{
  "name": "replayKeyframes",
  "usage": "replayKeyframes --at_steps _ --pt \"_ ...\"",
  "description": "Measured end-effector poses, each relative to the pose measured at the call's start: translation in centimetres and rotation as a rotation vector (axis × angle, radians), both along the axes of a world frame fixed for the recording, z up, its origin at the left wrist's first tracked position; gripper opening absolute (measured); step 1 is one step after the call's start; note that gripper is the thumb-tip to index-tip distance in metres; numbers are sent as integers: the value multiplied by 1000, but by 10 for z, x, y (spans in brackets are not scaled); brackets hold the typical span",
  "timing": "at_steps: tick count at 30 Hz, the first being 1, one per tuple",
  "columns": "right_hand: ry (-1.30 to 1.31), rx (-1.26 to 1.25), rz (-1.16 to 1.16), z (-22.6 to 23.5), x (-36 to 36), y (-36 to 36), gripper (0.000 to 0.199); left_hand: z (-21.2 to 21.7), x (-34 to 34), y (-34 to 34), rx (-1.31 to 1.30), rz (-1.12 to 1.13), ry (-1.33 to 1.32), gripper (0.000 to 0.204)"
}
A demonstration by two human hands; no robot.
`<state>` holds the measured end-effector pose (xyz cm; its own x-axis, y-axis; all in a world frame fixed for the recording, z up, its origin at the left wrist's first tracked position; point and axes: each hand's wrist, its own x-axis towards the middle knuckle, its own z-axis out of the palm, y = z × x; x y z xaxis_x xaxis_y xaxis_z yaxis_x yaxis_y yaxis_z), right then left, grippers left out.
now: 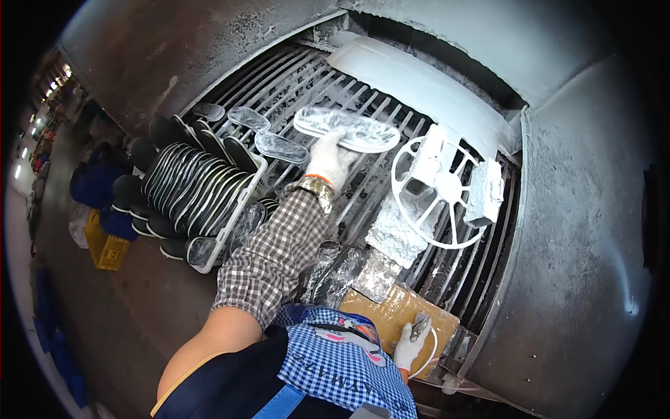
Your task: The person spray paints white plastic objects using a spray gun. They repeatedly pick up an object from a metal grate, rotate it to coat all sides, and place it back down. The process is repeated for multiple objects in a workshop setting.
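My left hand (328,162), in a white knitted glove, reaches forward over the slatted metal grate, its fingers closed on the near edge of a white-rimmed shoe sole (370,131) with a shiny, film-like face. Left of it, several similar soles, such as one film-faced sole (280,147), lie on the slats. Near my body, my gloved right hand (407,347) is wrapped round a small metal spray gun (421,325), partly hidden by the fingers. A thin white hose (434,347) curves beside that hand, above a brown cardboard sheet (391,314).
A white crate (259,171) at left holds a row of dark soles (188,185). A white-coated spoked wheel (447,188) with blocks on it stands on the right. A pale panel (412,84) lies at the back. Metal walls (565,230) enclose the grate; a yellow basket (106,243) is far left.
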<state>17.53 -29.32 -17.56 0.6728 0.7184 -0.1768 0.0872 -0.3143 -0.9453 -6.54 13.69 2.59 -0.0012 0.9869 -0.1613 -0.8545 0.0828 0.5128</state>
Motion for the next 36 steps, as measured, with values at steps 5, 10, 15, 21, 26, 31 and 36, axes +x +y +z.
replayKeyframes --at_steps 5,10,15,21,26,31,36 --pt "25 -38 -11 6 -2 5 76 -122 2 10 -279 -116 70 43" --pt "47 -18 1 0 -2 6 78 -204 13 7 -446 -151 108 48" --pt "26 -23 -17 -2 -3 3 78 -231 12 37 -416 -225 33 51" --pt "29 -84 -29 -5 1 4 77 -204 8 111 -362 -240 225 60" --pt "68 -99 -36 -5 1 0 76 -240 -1 104 -132 -79 1382 32" --pt "50 -101 -8 1 1 4 77 -162 -46 87 -162 154 1863 37" --pt "42 -122 11 -5 7 4 78 -177 -100 132 -319 210 2256 32"
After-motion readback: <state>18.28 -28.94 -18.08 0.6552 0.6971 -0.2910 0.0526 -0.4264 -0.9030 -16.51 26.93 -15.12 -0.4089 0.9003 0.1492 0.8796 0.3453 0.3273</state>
